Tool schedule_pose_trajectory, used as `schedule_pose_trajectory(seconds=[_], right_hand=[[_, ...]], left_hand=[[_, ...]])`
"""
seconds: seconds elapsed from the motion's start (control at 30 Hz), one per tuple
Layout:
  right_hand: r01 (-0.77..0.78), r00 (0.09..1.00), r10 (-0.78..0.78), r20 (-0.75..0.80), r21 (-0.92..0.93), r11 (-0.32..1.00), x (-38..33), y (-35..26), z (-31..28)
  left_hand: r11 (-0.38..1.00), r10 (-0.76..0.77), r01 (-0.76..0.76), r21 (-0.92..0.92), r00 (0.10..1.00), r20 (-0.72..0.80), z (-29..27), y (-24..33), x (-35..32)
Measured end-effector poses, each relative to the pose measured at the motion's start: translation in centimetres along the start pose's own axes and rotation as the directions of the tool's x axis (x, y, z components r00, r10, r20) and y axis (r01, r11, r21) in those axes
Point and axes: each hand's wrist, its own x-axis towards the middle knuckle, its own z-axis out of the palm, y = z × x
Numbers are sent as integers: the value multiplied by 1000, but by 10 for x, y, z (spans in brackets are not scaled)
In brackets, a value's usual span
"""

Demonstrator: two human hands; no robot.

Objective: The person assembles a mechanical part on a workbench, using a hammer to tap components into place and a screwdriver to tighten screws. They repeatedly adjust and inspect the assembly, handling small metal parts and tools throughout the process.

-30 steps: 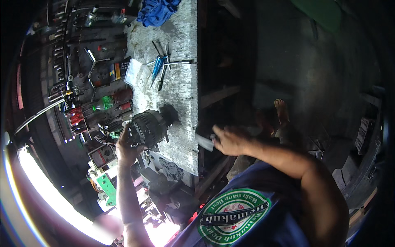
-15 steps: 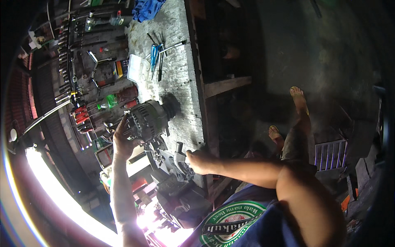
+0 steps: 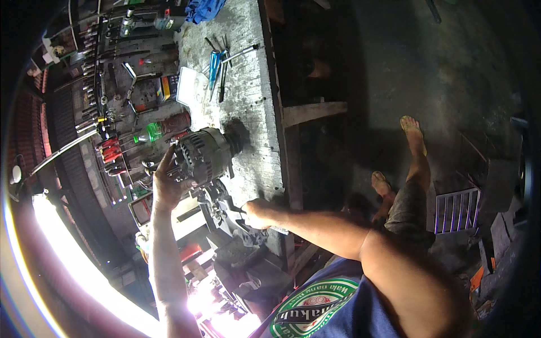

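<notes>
Plainly, a round, finned metal machine part (image 3: 204,153) sits on the worn grey desk (image 3: 260,121), a little left of the middle of the view. The left hand (image 3: 168,187), at between seven and eight o'clock from it, is clamped on its near end, with fingers and thumb spread around the edge. At between four and five o'clock, the right hand (image 3: 259,214) is closed around a tool (image 3: 279,230) that it mostly hides, leaving its kind hard to tell. Toward twelve o'clock from the part lie a blue-handled tool (image 3: 214,65) among thin metal rods and, just beside it, a clear plastic box (image 3: 191,87). A bottle with a green end (image 3: 151,132) lies at ten o'clock, and red-handled tools (image 3: 110,149) hang at nine. Farther off at twelve, a blue cloth (image 3: 204,9) is bunched on the desk. A barred metal rack (image 3: 457,210) stands between three and four o'clock.
</notes>
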Motion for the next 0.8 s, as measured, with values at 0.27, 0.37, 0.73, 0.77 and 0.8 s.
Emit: schedule_pose_trajectory(seconds=[0.27,0.37,0.73,0.77,0.8], right_hand=[[29,998,-34,-43,-112,993,-16,12,4],[35,979,-51,-195,-83,996,-16,26,12],[2,983,26,181,-154,988,2,11,6],[-49,997,50,53,-15,999,-1,6,2],[6,993,-4,-122,17,1000,-2,1,0]], left_hand=[[1000,25,-25,-16,1000,19,-3,-6,2],[995,35,-34,-91,999,11,-2,-8,2],[997,-2,3,-71,1000,10,-1,-8,5],[998,13,-12,-61,1000,11,-1,-8,4],[999,7,-6,-46,1000,11,-1,-7,5]])
